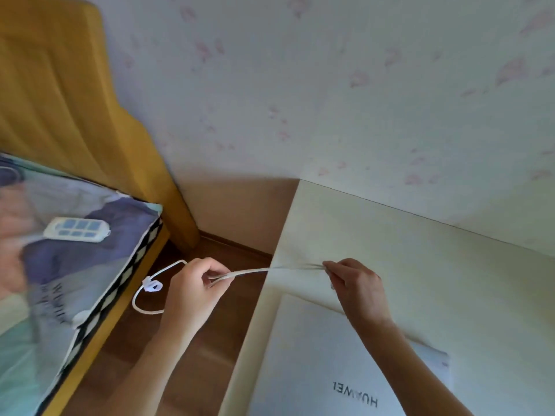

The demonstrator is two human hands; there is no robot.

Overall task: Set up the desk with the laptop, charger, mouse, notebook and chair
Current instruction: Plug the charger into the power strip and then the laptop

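While the view is tilting down over the desk's left edge, both hands are holding one white charger cable (249,272) stretched between them. The left hand (192,291) is hanging over the wooden floor (192,373), just left of the desk (450,280), its fingers curling round the doubled cable. The right hand (356,288) is hovering above the desk's left part, fingertips pinching the cable's other end — what it is pinching there is too blurred to make out.

From the left hand the cable is looping down and leftward over the floor, and a white clip or tie (153,286) is sitting on that loop near the bed edge. The closed laptop (315,355) is lying at the near left of the desk, lid up, its lettering reading upside down from here; the right forearm is crossing over its far right corner.

On the left, a bed (75,265) with a patterned cover is carrying a white power strip (77,229) — well apart from the hands. A yellow headboard (60,100) is rising behind it. Wallpaper with faint pink marks (360,85) is backing the desk's far edge.
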